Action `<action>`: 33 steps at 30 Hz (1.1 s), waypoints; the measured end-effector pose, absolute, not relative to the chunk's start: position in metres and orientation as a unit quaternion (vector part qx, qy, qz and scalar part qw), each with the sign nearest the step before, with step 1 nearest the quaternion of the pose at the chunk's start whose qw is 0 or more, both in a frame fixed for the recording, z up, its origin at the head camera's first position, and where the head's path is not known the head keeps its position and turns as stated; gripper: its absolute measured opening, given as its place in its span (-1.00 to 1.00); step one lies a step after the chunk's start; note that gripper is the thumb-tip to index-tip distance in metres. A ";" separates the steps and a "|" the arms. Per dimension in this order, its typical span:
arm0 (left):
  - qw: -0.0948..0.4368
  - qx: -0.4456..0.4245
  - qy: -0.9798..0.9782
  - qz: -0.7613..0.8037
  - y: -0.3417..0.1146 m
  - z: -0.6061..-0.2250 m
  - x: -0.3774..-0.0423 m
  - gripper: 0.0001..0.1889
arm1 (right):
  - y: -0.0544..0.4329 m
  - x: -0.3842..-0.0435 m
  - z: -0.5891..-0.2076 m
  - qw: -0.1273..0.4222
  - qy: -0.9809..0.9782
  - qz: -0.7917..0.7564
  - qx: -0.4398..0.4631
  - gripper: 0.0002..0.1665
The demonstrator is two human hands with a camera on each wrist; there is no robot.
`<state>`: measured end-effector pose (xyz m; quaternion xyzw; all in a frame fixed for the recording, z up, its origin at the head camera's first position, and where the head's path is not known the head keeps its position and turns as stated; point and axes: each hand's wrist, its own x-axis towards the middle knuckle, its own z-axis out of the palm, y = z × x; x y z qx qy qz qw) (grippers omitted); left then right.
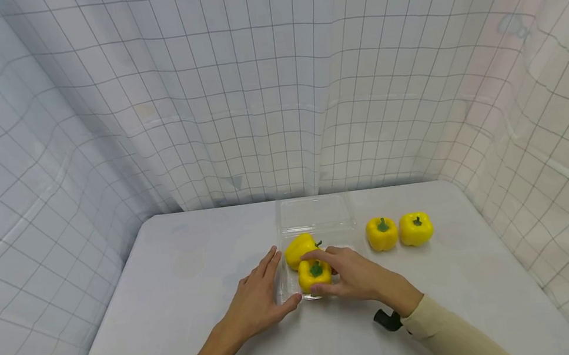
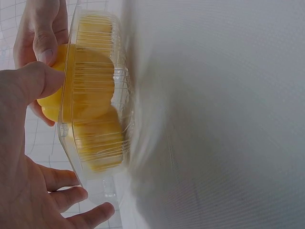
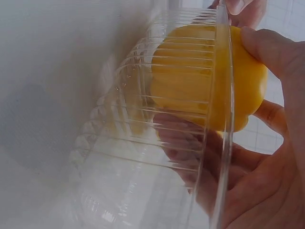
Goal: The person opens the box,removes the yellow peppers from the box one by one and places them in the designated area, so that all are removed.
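Note:
A clear plastic clamshell box (image 1: 288,288) lies on the table with its lid (image 1: 315,212) folded back at the far side. Inside, at the back left, a yellow bell pepper (image 1: 298,251) rests on its side. My right hand (image 1: 357,275) grips a second yellow bell pepper (image 1: 314,277), stem up, at the front of the box; thumb and fingers curl round it. In the right wrist view that pepper (image 3: 205,76) is partly below the box rim. My left hand (image 1: 257,302) lies along the box's left side, fingers extended, thumb near the front rim.
Two more yellow bell peppers, a left one (image 1: 382,234) and a right one (image 1: 416,229), stand on the white table (image 1: 208,252) to the right of the box. Checked curtains (image 1: 278,83) enclose the table at the back and sides.

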<state>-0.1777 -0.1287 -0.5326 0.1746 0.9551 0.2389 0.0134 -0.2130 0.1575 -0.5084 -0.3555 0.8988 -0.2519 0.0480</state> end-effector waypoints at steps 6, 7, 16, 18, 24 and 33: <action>0.014 0.174 0.955 0.240 -0.129 -0.533 -0.178 0.15 | 0.159 -0.212 -0.506 0.045 0.901 -0.250 -0.353 -0.18; 0.014 0.174 0.955 0.240 -0.129 -0.533 -0.178 0.15 | 0.159 -0.211 -0.505 0.045 0.901 -0.250 -0.352 -0.18; 0.017 0.175 0.954 0.242 -0.129 -0.533 -0.177 0.15 | 0.162 -0.210 -0.503 0.041 0.901 -0.250 -0.352 -0.18; 0.016 0.175 0.954 0.242 -0.129 -0.533 -0.177 0.15 | 0.162 -0.210 -0.502 0.038 0.901 -0.251 -0.352 -0.18; 0.012 0.177 0.954 0.241 -0.128 -0.534 -0.177 0.14 | 0.164 -0.209 -0.502 0.032 0.900 -0.252 -0.354 -0.18; 0.011 0.176 0.954 0.244 -0.128 -0.532 -0.177 0.14 | 0.168 -0.209 -0.499 0.026 0.899 -0.258 -0.352 -0.19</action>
